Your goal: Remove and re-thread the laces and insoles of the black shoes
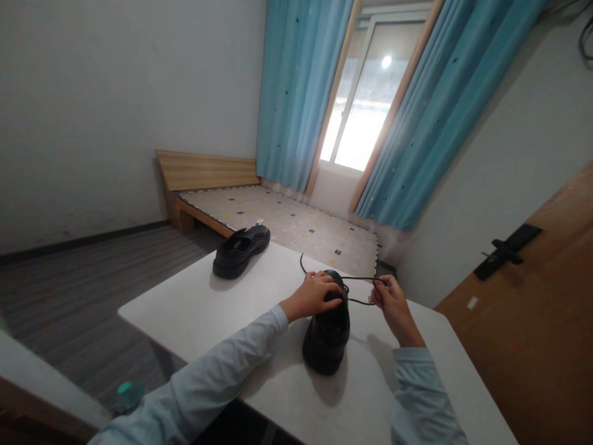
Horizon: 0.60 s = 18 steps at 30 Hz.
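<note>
A black shoe [325, 340] stands on the white table with its heel toward me. My left hand [312, 296] rests over its upper left side, fingers wrapped onto the shoe near the lace holes. To the right of the shoe, my right hand [391, 303] pinches a black shoelace [361, 279], which stretches in two strands from the shoe to the fingers. A loose lace end curls up beyond my left hand. Another black shoe [241, 250] sits at the table's far left edge, out of reach of both hands.
The white table [185, 309] has its far edge against a low bed [296, 216]. A bottle with a green cap [126, 390] is at the lower left. A wooden door [532, 309] with a black handle is on the right, and blue curtains [301, 93] flank a window.
</note>
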{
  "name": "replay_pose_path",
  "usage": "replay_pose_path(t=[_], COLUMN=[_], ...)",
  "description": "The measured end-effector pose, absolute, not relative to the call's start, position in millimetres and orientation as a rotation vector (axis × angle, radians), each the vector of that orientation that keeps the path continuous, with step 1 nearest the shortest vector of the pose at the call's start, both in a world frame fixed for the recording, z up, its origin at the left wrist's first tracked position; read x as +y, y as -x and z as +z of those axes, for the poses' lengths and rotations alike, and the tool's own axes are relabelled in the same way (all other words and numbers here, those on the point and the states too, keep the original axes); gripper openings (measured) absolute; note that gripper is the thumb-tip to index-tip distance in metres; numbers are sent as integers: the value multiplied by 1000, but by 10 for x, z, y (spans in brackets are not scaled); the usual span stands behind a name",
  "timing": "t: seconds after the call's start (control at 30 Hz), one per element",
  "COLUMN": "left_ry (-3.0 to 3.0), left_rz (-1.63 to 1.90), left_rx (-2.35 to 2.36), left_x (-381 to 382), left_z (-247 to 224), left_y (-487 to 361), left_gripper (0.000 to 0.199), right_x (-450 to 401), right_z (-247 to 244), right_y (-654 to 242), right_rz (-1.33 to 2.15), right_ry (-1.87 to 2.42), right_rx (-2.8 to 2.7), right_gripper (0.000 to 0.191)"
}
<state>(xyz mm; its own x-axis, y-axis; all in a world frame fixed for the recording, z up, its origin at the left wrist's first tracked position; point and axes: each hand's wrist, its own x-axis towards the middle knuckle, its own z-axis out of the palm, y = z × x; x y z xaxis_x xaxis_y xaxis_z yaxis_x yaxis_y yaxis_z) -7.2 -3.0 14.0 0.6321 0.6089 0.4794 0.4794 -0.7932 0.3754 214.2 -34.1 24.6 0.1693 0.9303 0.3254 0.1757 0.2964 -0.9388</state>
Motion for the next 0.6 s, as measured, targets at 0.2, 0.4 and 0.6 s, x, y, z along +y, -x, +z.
replay_pose_path(t=[0.2, 0.4, 0.6], left_ry=[-2706, -2723, -2753], left_rz=[867, 850, 823], left_rx=[905, 909, 927], left_x=[-26, -24, -15], left_z=[131, 127, 108], left_y=[59, 53, 34], left_gripper=[22, 21, 24], right_x=[-369, -348, -313], right_z=[207, 169, 159], right_y=[-2075, -2063, -2132], right_rz=[702, 776, 625], right_ry=[1399, 1396, 1495], right_rx=[-1778, -1764, -1803], right_gripper=[34, 31, 20])
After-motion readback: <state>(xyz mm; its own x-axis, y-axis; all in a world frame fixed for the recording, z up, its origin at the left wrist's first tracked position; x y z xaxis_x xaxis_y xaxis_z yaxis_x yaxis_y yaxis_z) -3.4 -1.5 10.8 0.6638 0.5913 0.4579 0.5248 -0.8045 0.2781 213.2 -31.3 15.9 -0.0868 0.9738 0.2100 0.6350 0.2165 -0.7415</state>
